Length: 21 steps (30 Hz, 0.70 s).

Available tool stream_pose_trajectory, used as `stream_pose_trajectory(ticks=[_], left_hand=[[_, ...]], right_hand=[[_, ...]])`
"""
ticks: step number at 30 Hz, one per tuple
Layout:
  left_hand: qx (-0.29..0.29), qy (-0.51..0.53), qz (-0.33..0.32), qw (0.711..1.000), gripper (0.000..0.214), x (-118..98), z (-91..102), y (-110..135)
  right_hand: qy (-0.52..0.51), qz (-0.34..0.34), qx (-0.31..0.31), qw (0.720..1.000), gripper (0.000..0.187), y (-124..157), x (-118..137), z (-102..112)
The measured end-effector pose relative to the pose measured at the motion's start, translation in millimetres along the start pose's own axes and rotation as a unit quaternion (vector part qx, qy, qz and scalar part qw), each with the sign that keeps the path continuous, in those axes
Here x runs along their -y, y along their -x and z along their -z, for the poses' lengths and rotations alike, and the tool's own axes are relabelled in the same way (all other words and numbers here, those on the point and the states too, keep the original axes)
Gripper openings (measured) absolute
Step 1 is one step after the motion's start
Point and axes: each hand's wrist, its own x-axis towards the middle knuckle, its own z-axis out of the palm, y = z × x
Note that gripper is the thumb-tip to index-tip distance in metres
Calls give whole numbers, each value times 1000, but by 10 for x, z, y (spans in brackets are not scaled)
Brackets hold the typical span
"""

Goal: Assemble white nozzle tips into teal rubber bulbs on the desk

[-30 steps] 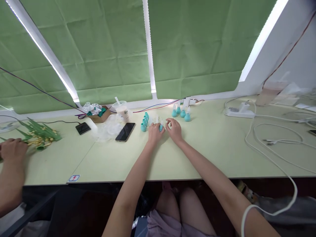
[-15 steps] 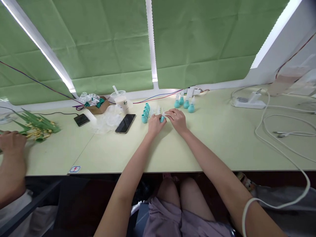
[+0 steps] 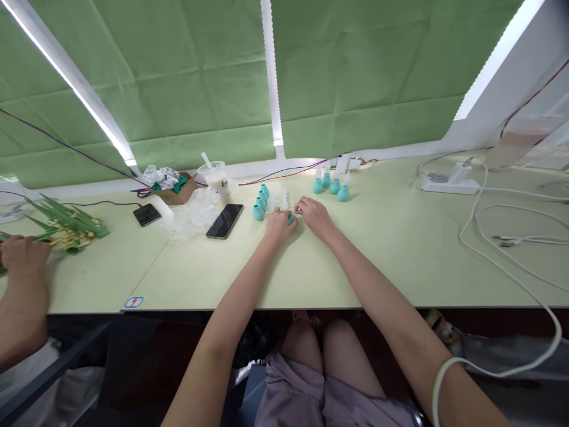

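My left hand [image 3: 279, 225] is closed around a small teal bulb [image 3: 291, 219], partly hidden by the fingers. My right hand [image 3: 315, 214] has its fingertips pinched right beside the bulb, on a small whitish tip that is mostly covered. Just behind my hands lies a group of small pale, clear pieces [image 3: 285, 199]. To the left, several teal bulbs [image 3: 258, 212] with open necks stand in a row. Further back on the right, several teal bulbs [image 3: 343, 193] stand upright with clear pointed tips on them.
Left of the bulbs lie a phone [image 3: 224, 221], a crumpled plastic bag [image 3: 193, 216], a drink cup [image 3: 217, 181] and a cardboard box [image 3: 178, 194]. A co-worker's hand [image 3: 25, 254] rests by green stems [image 3: 73, 225]. A power strip [image 3: 451, 185] and white cables [image 3: 471, 237] lie right.
The teal bulb in my left hand sits slightly lower and is more covered by the fingers. My right fingertips have closed in on the tip, which shows less than before.
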Motion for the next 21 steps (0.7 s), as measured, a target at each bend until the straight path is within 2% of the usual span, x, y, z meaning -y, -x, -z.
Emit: stream_pose_trajectory(ticks=[8, 11, 17, 19, 21], left_hand=[[-9, -5, 10, 1000, 23, 18, -12, -3], [-14, 10, 15, 1000, 24, 17, -8, -18], [-36, 0, 8, 999, 26, 20, 16, -29], [-34, -2, 8, 999, 25, 42, 25, -25], [-36, 12, 23, 999, 23, 79, 38, -24]], right_hand=[[-92, -57, 8, 994, 12, 17, -43, -46], [-127, -91, -9, 988, 12, 11, -55, -98], [-182, -160, -122, 963, 15, -35, -130, -235], [-194, -203, -174, 944, 19, -40, -247, -247], [-202, -266, -238, 912, 23, -29, -401, -224]])
